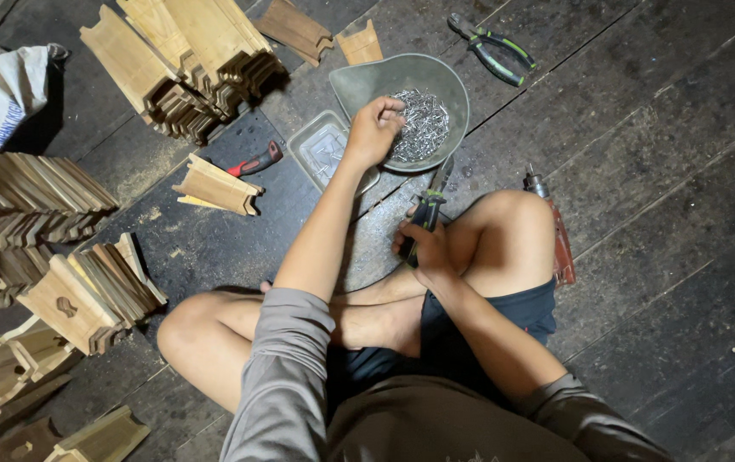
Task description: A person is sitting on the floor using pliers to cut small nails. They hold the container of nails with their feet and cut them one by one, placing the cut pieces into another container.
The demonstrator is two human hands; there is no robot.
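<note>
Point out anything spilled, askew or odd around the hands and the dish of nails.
Nothing is spilled: the nails lie heaped inside the grey dish, where the left hand reaches. The right hand holds pliers. Only oddity: the drill lies wedged on the floor against the right knee.

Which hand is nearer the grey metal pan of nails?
Left hand: it reaches into the grey metal pan. Right hand sits nearer the knees, holding green-handled pliers.
</note>
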